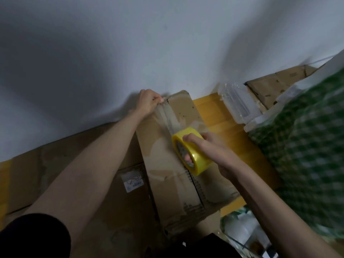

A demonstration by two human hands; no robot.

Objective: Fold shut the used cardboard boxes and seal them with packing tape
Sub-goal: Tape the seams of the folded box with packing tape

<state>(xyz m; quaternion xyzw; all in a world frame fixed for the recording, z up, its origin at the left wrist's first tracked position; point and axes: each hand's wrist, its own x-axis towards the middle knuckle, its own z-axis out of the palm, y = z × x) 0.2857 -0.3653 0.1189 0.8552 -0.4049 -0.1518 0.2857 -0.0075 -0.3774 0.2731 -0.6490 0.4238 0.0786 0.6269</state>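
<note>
A worn brown cardboard box (167,164) lies in front of me with its top flaps folded shut, running from my lap to the white wall. My left hand (148,102) pinches the end of a clear tape strip (167,118) down at the box's far edge. My right hand (202,148) grips a yellow tape roll (193,155) over the middle of the box, thumb inside the core. The strip stretches along the seam between the two hands.
A flattened cardboard piece with a white label (133,182) lies left of the box. To the right are a clear plastic container (236,101), another cardboard box (275,84), a green checked cloth (307,146) and the yellow wooden floor (219,116).
</note>
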